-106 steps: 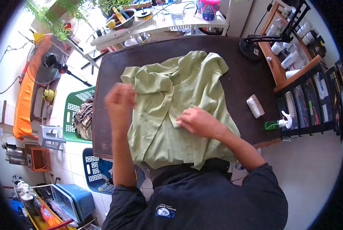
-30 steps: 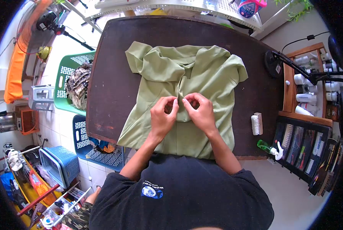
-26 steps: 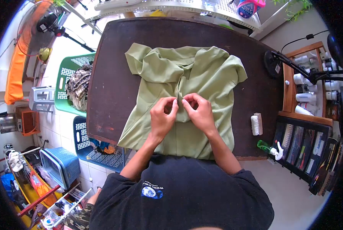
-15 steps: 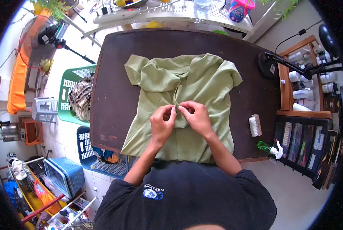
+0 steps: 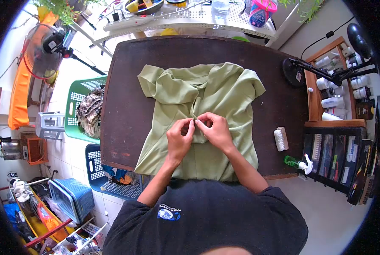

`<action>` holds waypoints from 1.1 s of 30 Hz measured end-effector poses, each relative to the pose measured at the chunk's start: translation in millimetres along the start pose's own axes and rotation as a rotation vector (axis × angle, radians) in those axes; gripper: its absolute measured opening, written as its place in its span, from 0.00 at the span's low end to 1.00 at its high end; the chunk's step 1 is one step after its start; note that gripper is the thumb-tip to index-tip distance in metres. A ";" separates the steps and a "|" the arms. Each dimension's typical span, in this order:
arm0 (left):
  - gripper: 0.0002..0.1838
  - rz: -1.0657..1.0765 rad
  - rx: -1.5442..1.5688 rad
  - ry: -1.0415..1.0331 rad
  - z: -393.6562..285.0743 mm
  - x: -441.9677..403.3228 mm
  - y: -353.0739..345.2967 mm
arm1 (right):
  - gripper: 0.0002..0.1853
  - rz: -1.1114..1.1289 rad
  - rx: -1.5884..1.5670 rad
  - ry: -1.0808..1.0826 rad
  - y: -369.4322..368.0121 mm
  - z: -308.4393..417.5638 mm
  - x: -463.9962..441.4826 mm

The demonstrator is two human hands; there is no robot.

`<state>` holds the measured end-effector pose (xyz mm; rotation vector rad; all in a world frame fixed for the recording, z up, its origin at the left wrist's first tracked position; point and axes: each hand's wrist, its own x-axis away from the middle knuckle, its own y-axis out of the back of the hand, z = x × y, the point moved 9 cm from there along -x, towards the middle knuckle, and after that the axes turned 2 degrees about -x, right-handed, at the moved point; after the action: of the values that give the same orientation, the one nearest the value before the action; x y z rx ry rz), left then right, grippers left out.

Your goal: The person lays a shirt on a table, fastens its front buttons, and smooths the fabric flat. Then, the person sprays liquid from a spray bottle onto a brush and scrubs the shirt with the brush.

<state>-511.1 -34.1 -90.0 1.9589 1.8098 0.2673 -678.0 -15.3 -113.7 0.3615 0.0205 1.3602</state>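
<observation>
A light green short-sleeved shirt (image 5: pixel 236 110) lies spread on the dark brown table (image 5: pixel 275 72), its front wrinkled and partly folded open near the top. Over the middle of the shirt, my left hand (image 5: pixel 181 138) pinches the front edge between thumb and fingers. My right hand (image 5: pixel 216 132) pinches the same edge from the other side, its fingertips meeting those of the left. Whatever small part sits between the fingertips is hidden.
On the table's right lie a white-bristled brush (image 5: pixel 280 139) and a green spray bottle (image 5: pixel 298 163) near the edge. A black lamp (image 5: pixel 296 72) stands at the back right. Left of the table are a green basket (image 5: pixel 73 106) with cloth and a blue basket (image 5: pixel 94 170).
The right hand's fingertips have come slightly closer to the left's. Both hands keep their pinch on the shirt's front edge. The view has tilted a little.
</observation>
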 end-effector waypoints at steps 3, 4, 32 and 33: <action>0.07 0.002 0.003 -0.006 -1.2 0.1 0.3 | 0.06 0.012 -0.013 0.015 -1.8 -2.1 -1.2; 0.07 0.002 0.004 -0.010 -1.8 -0.7 0.4 | 0.06 0.015 -0.018 0.021 -2.3 -2.3 -2.3; 0.08 0.046 -0.440 -0.353 -3.1 3.0 -17.0 | 0.06 0.070 -0.101 -0.029 -2.2 -3.9 -1.2; 0.08 0.054 -0.457 -0.346 -3.1 3.2 -17.5 | 0.06 0.065 -0.111 -0.030 -1.3 -3.4 -1.5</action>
<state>-527.8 -29.8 -95.7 1.6152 1.3381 0.3061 -677.9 -16.1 -117.5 0.2914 -0.0920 1.4133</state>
